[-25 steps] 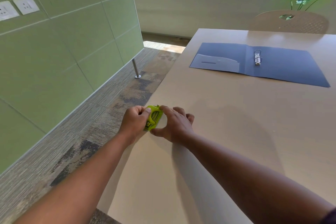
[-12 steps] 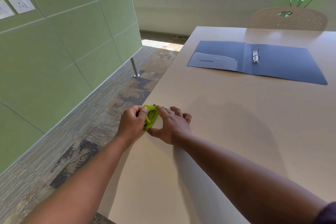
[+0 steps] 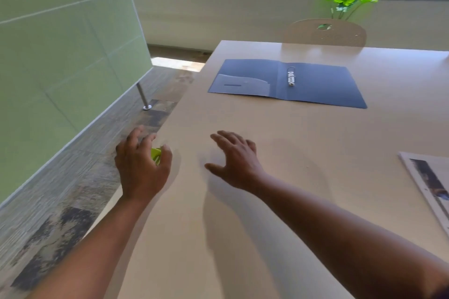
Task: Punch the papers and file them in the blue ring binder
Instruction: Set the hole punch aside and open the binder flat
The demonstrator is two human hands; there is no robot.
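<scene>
released from the right hand [image 3: 237, 161], now spread flat over the table [image 3: 243, 238]; punch [image 3: 155, 154] half hidden under loosely curled left hand [image 3: 142, 165], grip unclear. binder [image 3: 315, 85] open, well apart. better to carry punch to papers [image 3: 435, 192] at right edge.

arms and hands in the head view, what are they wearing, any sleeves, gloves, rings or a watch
Both forearms are bare from wrist to the frame's lower edge. The left hand and the right hand wear no gloves, and no ring, watch or bracelet shows on the fingers or wrists. The only clothing in view is a sliver of dark sleeve at the bottom right corner, on the right arm; its colour is hard to tell.
</scene>
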